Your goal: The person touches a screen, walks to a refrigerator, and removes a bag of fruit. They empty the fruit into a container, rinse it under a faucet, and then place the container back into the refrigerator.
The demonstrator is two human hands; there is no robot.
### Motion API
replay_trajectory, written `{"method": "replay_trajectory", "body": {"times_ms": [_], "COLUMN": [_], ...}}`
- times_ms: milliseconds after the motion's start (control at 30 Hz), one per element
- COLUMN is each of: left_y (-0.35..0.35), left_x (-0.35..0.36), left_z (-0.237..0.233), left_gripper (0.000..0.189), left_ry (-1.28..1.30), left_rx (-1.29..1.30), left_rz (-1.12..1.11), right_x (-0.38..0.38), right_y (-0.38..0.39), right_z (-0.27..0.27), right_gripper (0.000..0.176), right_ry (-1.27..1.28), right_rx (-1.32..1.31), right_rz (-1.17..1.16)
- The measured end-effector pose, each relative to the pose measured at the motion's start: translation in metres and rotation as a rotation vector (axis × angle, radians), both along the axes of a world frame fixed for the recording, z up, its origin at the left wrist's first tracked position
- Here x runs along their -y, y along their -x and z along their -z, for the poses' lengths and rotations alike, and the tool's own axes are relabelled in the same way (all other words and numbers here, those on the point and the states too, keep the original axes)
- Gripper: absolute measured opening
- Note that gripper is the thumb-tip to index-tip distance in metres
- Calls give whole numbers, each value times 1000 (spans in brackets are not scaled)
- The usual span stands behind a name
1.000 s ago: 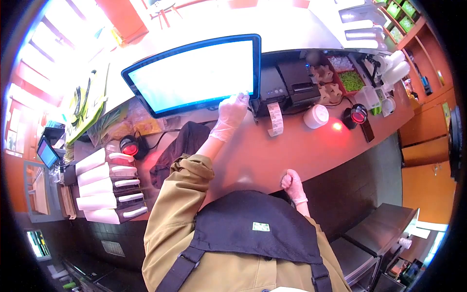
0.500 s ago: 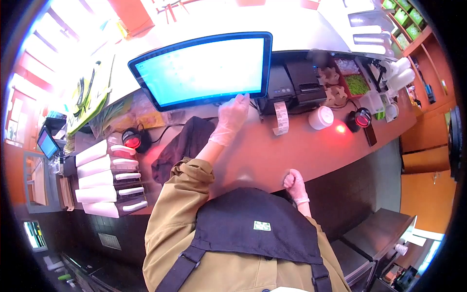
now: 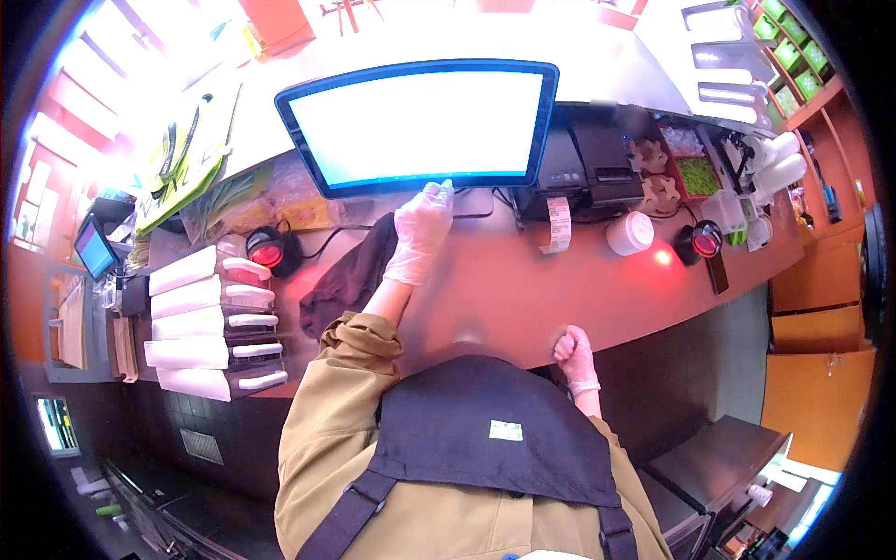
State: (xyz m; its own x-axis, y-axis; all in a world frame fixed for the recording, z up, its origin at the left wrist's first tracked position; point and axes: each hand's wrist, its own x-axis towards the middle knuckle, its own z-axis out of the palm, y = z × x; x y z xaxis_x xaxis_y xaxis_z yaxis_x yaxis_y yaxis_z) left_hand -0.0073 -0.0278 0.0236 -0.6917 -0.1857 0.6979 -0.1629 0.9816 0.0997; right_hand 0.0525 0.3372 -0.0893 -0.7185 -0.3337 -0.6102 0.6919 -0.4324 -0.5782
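Observation:
My left hand (image 3: 425, 224), in a thin clear glove, reaches up to the lower edge of a touchscreen monitor (image 3: 420, 131). Its index finger points out at the bottom bar of the screen, the other fingers are bent, and nothing is held. The screen is almost wholly white. By the counter's front edge, close to my apron (image 3: 495, 411), my gloved right hand (image 3: 574, 355) is closed in a fist with nothing showing in it. A dark cloth (image 3: 350, 285) lies on the counter beside my left forearm.
On the left stand several white-handled knives in sleeves (image 3: 191, 327) and a red-lit scanner (image 3: 265, 250). Right of the monitor are a black printer (image 3: 597, 173) with a receipt (image 3: 558, 224) hanging out, a white tub (image 3: 630, 233) and another lit scanner (image 3: 698, 243).
The screen has gone from a pale blue page to nearly blank white. My left hand has shifted slightly left along its lower edge. The right fist stays closed, and the whole view has turned a little.

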Motion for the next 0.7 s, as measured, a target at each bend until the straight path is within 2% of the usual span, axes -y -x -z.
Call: {"method": "replay_trajectory", "body": {"times_ms": [200,467,533,633,700], "left_y": [-5,10,11,9,8], "left_x": [22,40,37,22,14], "left_z": [-15,-22,-21,-26,-26], "left_gripper": [10,18,20,8,17], "left_ry": [-135,-86,-87,-48,-75], "left_rx": [-51,-78,-51,-183,-140], "left_rz": [-86,-166,-166,-71,-26], "right_x": [0,-1,3,2,0], "right_y": [-1,0,0,0,0], "right_z": [-4,-1,-5,-6,-3], "right_gripper": [46,46,48,48,48], "right_ry": [-24,-4,-25,-27,-10], "right_rx": [-19,-12,-2,0,-10], "right_rz": [-21,-17,19,13,-12]}}
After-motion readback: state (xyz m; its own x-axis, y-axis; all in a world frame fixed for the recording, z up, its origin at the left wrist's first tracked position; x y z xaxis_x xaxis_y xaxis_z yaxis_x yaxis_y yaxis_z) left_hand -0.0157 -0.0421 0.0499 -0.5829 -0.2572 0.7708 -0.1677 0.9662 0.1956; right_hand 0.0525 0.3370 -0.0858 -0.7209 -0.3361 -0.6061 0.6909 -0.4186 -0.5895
